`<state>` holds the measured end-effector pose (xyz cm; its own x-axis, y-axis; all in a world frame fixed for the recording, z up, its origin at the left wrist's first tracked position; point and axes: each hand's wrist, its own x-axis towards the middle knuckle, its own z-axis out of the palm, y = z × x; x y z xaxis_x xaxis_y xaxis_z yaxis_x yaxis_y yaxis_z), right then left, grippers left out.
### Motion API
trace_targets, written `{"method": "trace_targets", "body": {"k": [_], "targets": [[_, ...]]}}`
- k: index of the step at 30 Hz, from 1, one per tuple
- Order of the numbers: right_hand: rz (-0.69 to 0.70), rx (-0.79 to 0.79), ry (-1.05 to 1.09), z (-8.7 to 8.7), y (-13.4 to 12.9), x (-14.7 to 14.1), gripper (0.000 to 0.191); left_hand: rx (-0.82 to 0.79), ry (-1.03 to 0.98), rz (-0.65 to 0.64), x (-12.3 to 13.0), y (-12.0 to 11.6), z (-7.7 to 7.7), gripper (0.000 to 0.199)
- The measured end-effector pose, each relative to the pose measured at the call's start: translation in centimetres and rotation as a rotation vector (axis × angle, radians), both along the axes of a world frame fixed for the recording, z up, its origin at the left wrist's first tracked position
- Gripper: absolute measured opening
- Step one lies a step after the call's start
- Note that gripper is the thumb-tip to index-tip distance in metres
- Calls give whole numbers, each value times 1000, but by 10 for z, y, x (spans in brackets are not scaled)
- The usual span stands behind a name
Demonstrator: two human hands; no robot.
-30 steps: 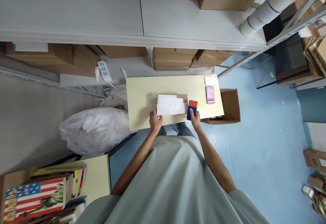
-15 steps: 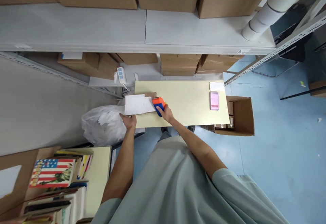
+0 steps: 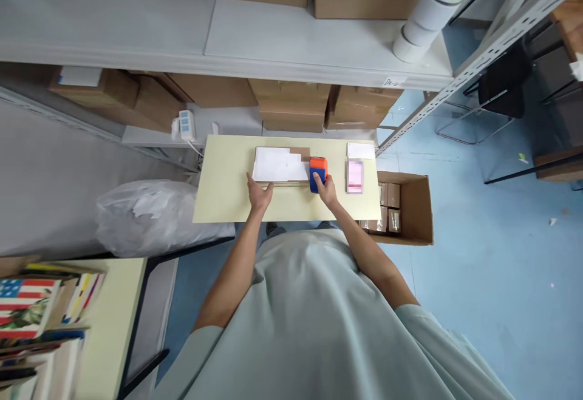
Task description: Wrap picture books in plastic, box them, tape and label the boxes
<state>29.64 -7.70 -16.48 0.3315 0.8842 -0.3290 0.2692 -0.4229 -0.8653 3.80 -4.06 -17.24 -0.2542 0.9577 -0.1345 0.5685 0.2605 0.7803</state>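
A flat brown package (image 3: 299, 152) with white paper sheets (image 3: 272, 164) on top lies on the pale yellow table (image 3: 228, 200). At its near left edge is my left hand (image 3: 259, 193), thumb and fingers spread apart against the package. My right hand (image 3: 326, 190) is wrapped round an orange and blue handheld device (image 3: 317, 173), which stands at the right end of the papers. Right of the device lie a phone with a pink screen (image 3: 354, 176) and a small white card or box (image 3: 359, 150).
Behind the table stand shelves (image 3: 319, 42) with cardboard boxes (image 3: 291, 105). An open carton (image 3: 416, 209) is on the floor at right. On the left are a plastic bag (image 3: 146, 218) and a side table (image 3: 109, 315) with books (image 3: 27, 306).
The package and papers have moved right, from the table's left end to further in, with both hands and the device. The camera view has also shifted.
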Motion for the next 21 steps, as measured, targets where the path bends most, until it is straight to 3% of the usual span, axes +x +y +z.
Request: {"method": "trace_targets", "body": {"k": [3, 5, 10, 15, 17, 21], "targets": [[56, 36, -163, -2, -12, 28, 56, -23, -2, 78, 23, 4, 2, 114], [139, 47, -349, -4, -28, 45, 65, 62, 64, 36, 33, 2, 8, 109], [476, 10, -805, -10, -71, 75, 69, 326, 257, -364, 60, 3, 27, 78], [707, 17, -952, -11, -81, 73, 61, 301, 382, -701, 89, 32, 39, 68], [748, 10, -962, -11, -80, 68, 59, 245, 417, -778, 92, 42, 39, 69], [760, -4, -966, -10, -78, 58, 57, 173, 434, -790, 87, 51, 31, 71]]}}
